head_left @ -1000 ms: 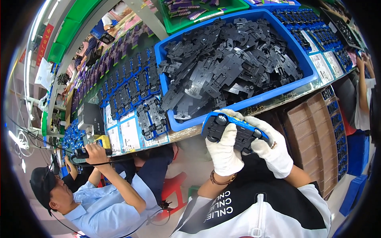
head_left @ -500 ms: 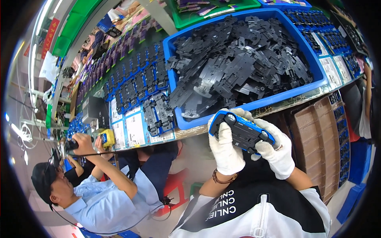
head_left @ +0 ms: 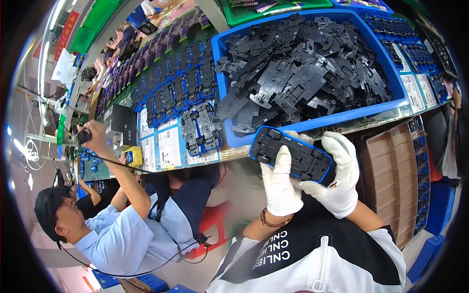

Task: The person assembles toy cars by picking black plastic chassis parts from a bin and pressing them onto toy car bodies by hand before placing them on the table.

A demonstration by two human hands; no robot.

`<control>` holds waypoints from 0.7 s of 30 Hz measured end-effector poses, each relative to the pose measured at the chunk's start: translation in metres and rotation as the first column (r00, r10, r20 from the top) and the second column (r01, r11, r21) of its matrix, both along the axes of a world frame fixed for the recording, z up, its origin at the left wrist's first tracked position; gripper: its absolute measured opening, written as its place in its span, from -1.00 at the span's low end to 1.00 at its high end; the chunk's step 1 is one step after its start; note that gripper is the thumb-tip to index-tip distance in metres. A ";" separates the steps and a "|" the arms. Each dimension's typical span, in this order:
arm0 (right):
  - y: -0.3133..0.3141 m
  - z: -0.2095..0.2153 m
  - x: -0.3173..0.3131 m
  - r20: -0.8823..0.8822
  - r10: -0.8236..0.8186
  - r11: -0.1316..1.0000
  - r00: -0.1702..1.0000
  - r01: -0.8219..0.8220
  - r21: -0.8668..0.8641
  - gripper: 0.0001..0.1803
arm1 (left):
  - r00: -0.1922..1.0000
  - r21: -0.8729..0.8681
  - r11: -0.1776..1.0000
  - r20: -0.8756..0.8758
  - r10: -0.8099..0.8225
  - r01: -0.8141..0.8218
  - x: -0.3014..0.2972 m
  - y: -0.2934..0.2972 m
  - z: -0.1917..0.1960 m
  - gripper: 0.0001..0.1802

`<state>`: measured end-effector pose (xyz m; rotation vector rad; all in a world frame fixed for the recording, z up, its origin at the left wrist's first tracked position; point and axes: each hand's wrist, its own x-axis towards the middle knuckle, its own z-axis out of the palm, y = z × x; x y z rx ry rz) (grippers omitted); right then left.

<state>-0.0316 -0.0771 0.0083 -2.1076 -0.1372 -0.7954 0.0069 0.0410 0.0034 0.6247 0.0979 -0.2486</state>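
Underside up, a toy car [head_left: 294,155] with a black base and blue body edge is tilted in front of my chest. My left hand [head_left: 281,188], in a white glove, holds it with the thumb across the base and fingers behind. Around the car's right end is my gloved right hand [head_left: 339,178], its thumb and fingers spread apart; the thumb lies by the car's lower edge. Just beyond is a blue bin [head_left: 312,131] heaped with black plastic car bases [head_left: 293,80]. Most of the car's blue body faces away from me.
Rows of upturned blue-and-black cars [head_left: 178,95] cover the table left of the bin. A brown compartment tray [head_left: 388,171] stands at the right. On the left a person in a light blue shirt [head_left: 122,215] sits by a red stool [head_left: 215,224]. A green bin [head_left: 278,10] is behind.
The car has turned so its base faces me more fully and has moved slightly left. My right hand's fingers have spread away from it. The person at left has shifted their arm.
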 end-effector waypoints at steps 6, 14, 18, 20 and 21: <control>-0.002 0.001 -0.004 0.032 0.043 0.996 0.999 -0.040 -0.082 -0.26 | 0.996 -0.042 0.997 0.061 0.071 -0.068 -0.002 0.002 -0.003 -0.69; -0.001 -0.001 -0.004 0.038 0.059 0.994 0.998 -0.055 -0.096 -0.31 | 0.997 0.006 0.998 0.046 0.067 -0.067 -0.007 -0.001 0.001 -0.64; -0.010 -0.007 -0.010 -0.006 0.039 0.995 0.999 -0.039 -0.095 -0.33 | 0.993 -0.036 0.993 -0.041 0.111 -0.112 0.001 0.006 -0.010 -0.63; -0.002 -0.003 -0.006 0.038 0.035 0.999 0.999 -0.035 -0.004 -0.24 | 0.993 -0.020 0.993 -0.022 0.113 -0.114 0.001 0.010 -0.004 -0.63; 0.001 0.006 -0.005 0.028 0.043 0.999 0.999 -0.043 -0.010 -0.20 | 0.994 -0.002 0.994 -0.004 0.112 -0.112 -0.001 0.013 0.002 -0.62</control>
